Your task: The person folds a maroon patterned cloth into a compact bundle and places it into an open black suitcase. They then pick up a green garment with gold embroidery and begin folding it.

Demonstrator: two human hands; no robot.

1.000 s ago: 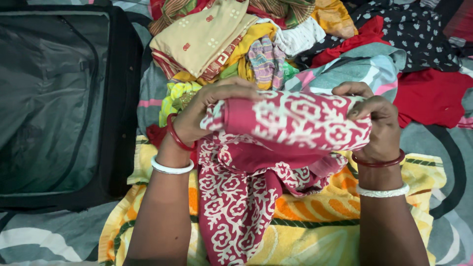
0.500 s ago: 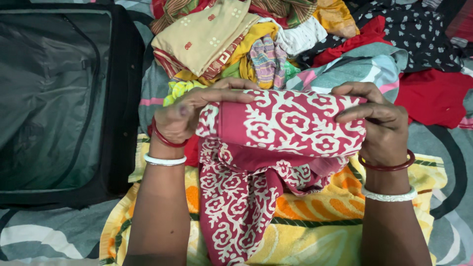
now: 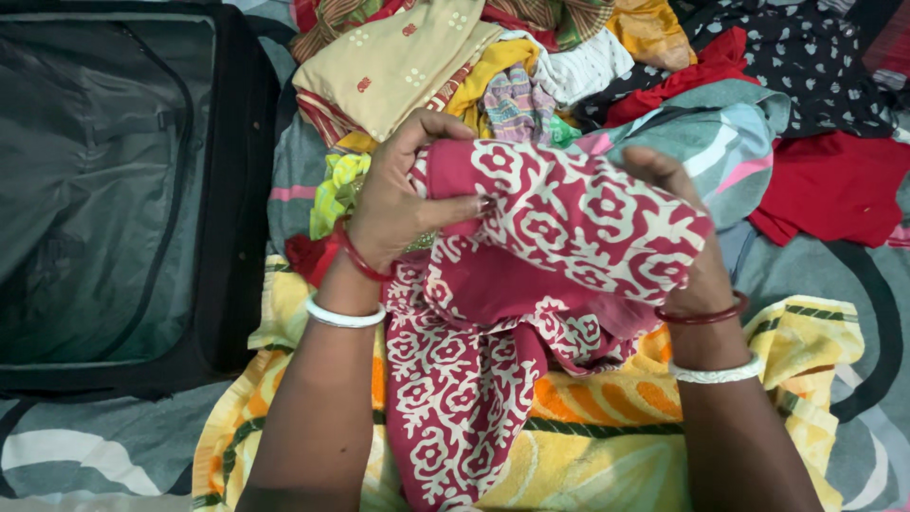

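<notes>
A person's left hand (image 3: 403, 204) and right hand (image 3: 687, 251) gripped opposite ends of a red-and-white printed cloth (image 3: 559, 213), held as a thick roll just above a yellow floral sheet (image 3: 607, 446) spread on the bed. The left hand's fingers were closed around the roll's near end, thumb on top, apparently to keep the wound layers from springing loose; the right hand sat mostly behind the far end, w/ only a finger or two showing over the fabric, so its hold looked closed on the cloth but the exact finger placement couldn't be made out. The unrolled tail of the same cloth hung down from the roll & lay on the sheet between the forearms, likely left slack so it could feed into the roll. Red and white bangles circled both wrists. To the left, an open black suitcase (image 3: 237, 190) lay flat w/ its grey lining exposed, close beside the sheet. Behind the hands, a heap of mixed clothes (image 3: 531, 66) incl. a folded beige piece (image 3: 389, 66), a red garment (image 3: 825, 185) and a dark spotted fabric (image 3: 796, 57) stayed within reach at the top of the frame.
</notes>
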